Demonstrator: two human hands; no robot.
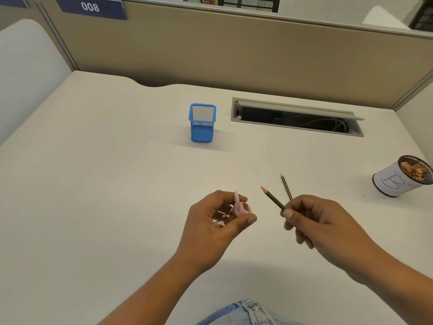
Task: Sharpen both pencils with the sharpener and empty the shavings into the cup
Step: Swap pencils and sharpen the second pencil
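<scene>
My left hand (218,221) holds a pink and clear sharpener (239,206) between curled fingers and thumb, low over the desk. My right hand (316,221) pinches a dark pencil (273,197) whose sharpened tip points up and left toward the sharpener, a short gap apart. A second pencil (286,186) shows just behind my right hand, tip pointing away; its lower end is hidden by my fingers. A white-wrapped mesh cup (396,181) holding brown shavings stands at the far right.
A blue mesh pen holder (202,127) stands at the desk's middle back. An open cable slot (297,118) lies to its right. Beige partition walls close the back and right. The white desk (105,184) stretches wide on the left.
</scene>
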